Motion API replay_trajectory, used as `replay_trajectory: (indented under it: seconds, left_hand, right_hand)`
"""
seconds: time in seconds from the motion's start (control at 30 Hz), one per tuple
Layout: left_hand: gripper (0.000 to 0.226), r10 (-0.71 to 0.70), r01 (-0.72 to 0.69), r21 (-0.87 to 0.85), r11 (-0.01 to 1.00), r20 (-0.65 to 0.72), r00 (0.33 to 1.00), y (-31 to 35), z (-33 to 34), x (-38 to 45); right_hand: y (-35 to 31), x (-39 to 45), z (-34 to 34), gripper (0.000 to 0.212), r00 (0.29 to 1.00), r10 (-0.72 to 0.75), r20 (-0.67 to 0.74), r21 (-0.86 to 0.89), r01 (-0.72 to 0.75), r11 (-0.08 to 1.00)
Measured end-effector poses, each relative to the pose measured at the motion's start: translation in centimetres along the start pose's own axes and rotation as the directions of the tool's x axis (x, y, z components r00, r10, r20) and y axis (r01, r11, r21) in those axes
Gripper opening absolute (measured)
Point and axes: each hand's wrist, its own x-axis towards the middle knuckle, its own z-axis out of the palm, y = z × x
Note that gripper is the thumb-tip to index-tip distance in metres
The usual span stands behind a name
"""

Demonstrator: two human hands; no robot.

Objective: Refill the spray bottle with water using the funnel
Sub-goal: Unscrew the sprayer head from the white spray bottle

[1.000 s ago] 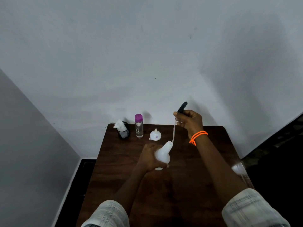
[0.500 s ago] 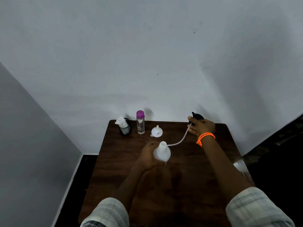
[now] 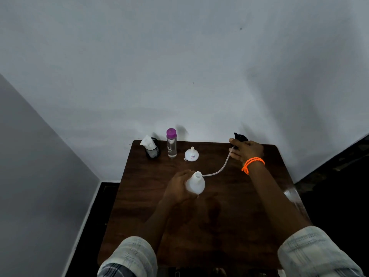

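Note:
My left hand [image 3: 176, 186] grips the white spray bottle [image 3: 195, 183], which stands on the dark wooden table [image 3: 219, 226] with its neck open. My right hand [image 3: 246, 150] holds the black spray head [image 3: 240, 136] down at the table's far right edge. The head's thin dip tube [image 3: 218, 170] curves across the table and ends beside the bottle's neck. A small white funnel [image 3: 191, 154] lies mouth down at the back of the table, between both hands. A clear water bottle with a purple cap [image 3: 171, 142] stands to the funnel's left.
A black mesh cup with white tissue [image 3: 152, 148] stands at the table's back left corner. A white wall rises right behind the table. A pale glare patch [image 3: 290, 194] lies at the table's right edge. Dark floor borders both sides.
My right hand has carried the spray head from above the bottle down to the table's far right. The tube came out of the bottle. My left hand stood the bottle upright.

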Motion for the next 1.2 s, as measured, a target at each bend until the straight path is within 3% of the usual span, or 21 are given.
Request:
replay_trajectory:
  seconds: [0.3, 0.47, 0.67, 0.93, 1.2]
  left_hand:
    - [0.085, -0.151, 0.146, -0.127, 0.981, -0.035, 0.988, -1.8, -0.3, 0.0]
    - [0.08, -0.245, 0.236, -0.171, 0.957, -0.032, 0.969, -3.0, 0.3, -0.1]
    - [0.084, -0.318, 0.315, -0.188, 0.93, 0.015, 0.948, -4.5, 2.4, 0.2]
    - [0.097, -0.337, 0.34, -0.161, 0.926, 0.05, 0.94, -5.4, 5.2, 1.3]
    - [0.089, -0.274, 0.272, -0.178, 0.946, 0.013, 0.962, -6.9, 7.4, 0.6]
  right_hand:
    - [0.3, 0.8, -1.5, 0.02, 0.995, 0.067, 0.08, 0.085, -0.074, 0.994]
    - [4.3, 2.3, -2.3, 0.019, 0.991, 0.112, 0.066, -0.182, -0.099, 0.978]
    - [12.3, 4.1, -1.4, 0.03, 0.989, 0.149, -0.002, -0.513, -0.129, 0.849]
    - [19.0, 5.4, 1.3, 0.039, 0.992, 0.122, 0.025, -0.751, -0.062, 0.657]
    - [20.5, 5.4, 3.2, 0.035, 0.999, 0.042, 0.022, -0.841, -0.004, 0.54]
